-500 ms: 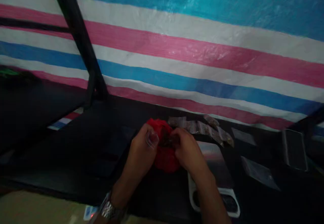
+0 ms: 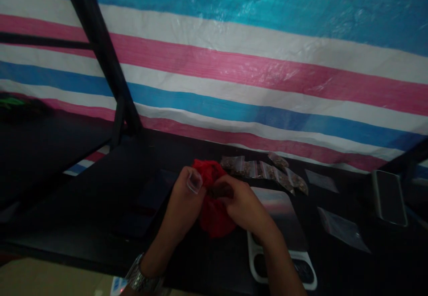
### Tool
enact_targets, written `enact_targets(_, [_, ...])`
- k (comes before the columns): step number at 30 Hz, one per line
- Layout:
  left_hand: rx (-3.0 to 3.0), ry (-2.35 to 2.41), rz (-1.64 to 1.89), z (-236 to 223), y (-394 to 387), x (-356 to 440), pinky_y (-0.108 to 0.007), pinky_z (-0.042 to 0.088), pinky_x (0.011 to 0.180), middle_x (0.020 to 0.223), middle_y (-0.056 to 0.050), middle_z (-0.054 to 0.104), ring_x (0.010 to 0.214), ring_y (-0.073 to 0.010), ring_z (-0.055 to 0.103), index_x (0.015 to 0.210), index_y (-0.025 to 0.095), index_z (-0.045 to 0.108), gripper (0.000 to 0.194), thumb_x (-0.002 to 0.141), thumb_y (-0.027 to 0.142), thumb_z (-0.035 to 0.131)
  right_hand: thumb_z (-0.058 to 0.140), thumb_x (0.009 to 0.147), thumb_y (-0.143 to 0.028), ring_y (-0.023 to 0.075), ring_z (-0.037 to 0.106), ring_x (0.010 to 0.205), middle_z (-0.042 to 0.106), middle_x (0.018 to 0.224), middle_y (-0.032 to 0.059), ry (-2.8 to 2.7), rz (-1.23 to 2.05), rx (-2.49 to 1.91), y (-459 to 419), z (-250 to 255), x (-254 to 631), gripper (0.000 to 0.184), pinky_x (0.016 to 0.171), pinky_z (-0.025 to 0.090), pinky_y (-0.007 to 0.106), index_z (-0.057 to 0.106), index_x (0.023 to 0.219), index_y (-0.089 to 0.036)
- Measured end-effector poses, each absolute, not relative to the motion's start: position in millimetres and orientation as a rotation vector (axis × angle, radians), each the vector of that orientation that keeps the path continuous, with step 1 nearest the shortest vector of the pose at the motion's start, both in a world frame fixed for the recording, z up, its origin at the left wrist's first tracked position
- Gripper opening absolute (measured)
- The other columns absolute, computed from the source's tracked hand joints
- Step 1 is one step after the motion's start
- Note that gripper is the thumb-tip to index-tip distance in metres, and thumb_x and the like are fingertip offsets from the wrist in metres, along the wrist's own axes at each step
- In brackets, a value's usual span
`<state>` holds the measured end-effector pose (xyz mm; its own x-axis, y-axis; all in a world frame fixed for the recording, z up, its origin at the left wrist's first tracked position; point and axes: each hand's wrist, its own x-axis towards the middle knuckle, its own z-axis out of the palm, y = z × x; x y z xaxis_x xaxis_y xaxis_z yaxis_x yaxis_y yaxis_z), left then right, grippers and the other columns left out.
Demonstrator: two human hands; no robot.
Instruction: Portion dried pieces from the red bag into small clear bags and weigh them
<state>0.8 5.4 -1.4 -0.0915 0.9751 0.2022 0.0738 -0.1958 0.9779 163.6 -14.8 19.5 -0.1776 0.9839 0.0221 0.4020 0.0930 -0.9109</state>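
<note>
A red plastic bag (image 2: 214,215) sits on the dark table in front of me, and both hands are at its mouth. My left hand (image 2: 184,202) pinches a small clear plastic bag (image 2: 194,182) beside the red bag's rim. My right hand (image 2: 242,207) has its fingers curled into the red bag's opening, closed on dark stuff I cannot name. A metal watch (image 2: 142,278) is on my left wrist.
A kitchen scale (image 2: 284,238) lies under my right forearm. A row of small filled clear bags (image 2: 264,171) lies behind it, with empty clear bags (image 2: 343,231) to the right. A phone (image 2: 389,195) lies at far right. A striped tarp (image 2: 234,64) hangs behind, with a black pole (image 2: 100,59) at left.
Both hands and the red bag have shifted slightly. My right hand's fingers have moved further left into the bag's opening. The small clear bag in my left hand sits a little higher.
</note>
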Motion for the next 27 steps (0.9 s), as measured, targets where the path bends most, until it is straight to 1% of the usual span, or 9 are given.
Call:
enact_targets(3, [1.513, 1.189, 1.394, 1.9, 7.3, -3.2, -0.025, 0.043, 0.062, 0.073, 0.007, 0.049, 0.066, -0.0132, 0.05, 0.081, 0.024, 0.05, 0.015, 0.074, 0.017, 0.061, 0.06, 0.077, 0.004, 0.0181, 0.075, 0.096, 0.077, 0.097, 0.0013, -1.554, 1.147, -1.3, -12.2, 17.1, 166.9, 0.035, 0.091, 0.057, 0.031, 0.068, 0.099, -0.021])
enact_targets(6, [1.667, 1.175, 1.341, 1.7, 8.3, -7.8, -0.026, 0.043, 0.066, 0.077, 0.005, 0.053, 0.069, -0.0141, 0.052, 0.085, 0.024, 0.053, 0.009, 0.085, 0.021, 0.062, 0.064, 0.079, -0.003, 0.0185, 0.074, 0.098, 0.076, 0.102, 0.0024, -1.45, 1.133, -1.248, -10.7, 19.0, 171.5, 0.03, 0.094, 0.057, 0.033, 0.068, 0.103, -0.022])
enact_targets(9, [1.713, 1.188, 1.235, -4.1, 8.8, -9.6, -0.028, 0.044, 0.07, 0.082, 0.003, 0.059, 0.075, -0.016, 0.057, 0.09, 0.024, 0.056, 0.005, 0.091, 0.024, 0.061, 0.067, 0.083, -0.012, 0.0188, 0.074, 0.101, 0.076, 0.109, 0.0033, -1.408, 1.115, -1.181, -14.1, 27.7, 172.1, 0.028, 0.097, 0.057, 0.034, 0.068, 0.108, -0.023])
enact_targets(11, [1.727, 1.194, 1.182, -8.6, 8.4, -8.8, -0.03, 0.045, 0.073, 0.088, 0.001, 0.063, 0.08, -0.0183, 0.06, 0.096, 0.024, 0.059, 0.005, 0.093, 0.027, 0.061, 0.067, 0.085, -0.014, 0.0194, 0.074, 0.104, 0.076, 0.113, 0.0036, -1.437, 1.081, -1.146, -18.7, 34.7, 169.1, 0.029, 0.098, 0.057, 0.035, 0.068, 0.112, -0.024])
enact_targets(13, [1.756, 1.204, 1.137, -11.6, 7.0, -7.1, -0.032, 0.045, 0.075, 0.092, -0.001, 0.065, 0.084, -0.0206, 0.062, 0.099, 0.024, 0.06, 0.006, 0.095, 0.028, 0.059, 0.067, 0.085, -0.011, 0.02, 0.073, 0.104, 0.076, 0.112, 0.003, -1.533, 0.967, -1.164, -23.3, 39.9, 164.4, 0.029, 0.099, 0.056, 0.036, 0.07, 0.11, -0.025])
enact_targets(15, [1.804, 1.223, 1.095, -13.0, 5.0, -5.4, -0.034, 0.045, 0.077, 0.094, -0.003, 0.066, 0.087, -0.0225, 0.063, 0.099, 0.024, 0.06, 0.006, 0.094, 0.023, 0.057, 0.066, 0.084, -0.006, 0.0204, 0.071, 0.106, 0.075, 0.111, 0.0028, -1.679, 0.788, -1.197, -26.0, 42.2, 159.6, 0.031, 0.101, 0.054, 0.037, 0.073, 0.106, -0.026])
enact_targets(18, [1.84, 1.205, 1.062, -13.4, 2.4, -4.0, -0.036, 0.047, 0.081, 0.1, -0.005, 0.068, 0.094, -0.0254, 0.065, 0.102, 0.024, 0.061, 0.013, 0.091, 0.019, 0.058, 0.059, 0.084, 0.003, 0.02, 0.068, 0.113, 0.072, 0.117, 0.0041, -1.852, 0.565, -1.176, -26.6, 41.9, 154.4, 0.038, 0.104, 0.053, 0.036, 0.076, 0.102, -0.025])
enact_targets(23, [1.73, 1.048, 1.082, -11.5, 0.0, -5.5, -0.039, 0.052, 0.092, 0.111, -0.008, 0.072, 0.105, -0.0269, 0.069, 0.108, 0.023, 0.062, 0.014, 0.094, 0.026, 0.062, 0.047, 0.087, 0.008, 0.0188, 0.067, 0.121, 0.071, 0.128, 0.0054, -1.985, 0.467, -1.135, -29.2, 43.8, 147.3, 0.047, 0.109, 0.052, 0.036, 0.074, 0.109, -0.024])
enact_targets(27, [1.658, 0.955, 1.118, -9.3, -0.9, -9.1, -0.037, 0.053, 0.094, 0.114, -0.007, 0.073, 0.105, -0.0244, 0.07, 0.111, 0.023, 0.062, 0.016, 0.097, 0.028, 0.06, 0.046, 0.09, 0.006, 0.0173, 0.068, 0.121, 0.072, 0.126, 0.004, -1.999, 0.452, -1.106, -32.0, 49.4, 142.2, 0.047, 0.11, 0.051, 0.034, 0.073, 0.11, -0.025])
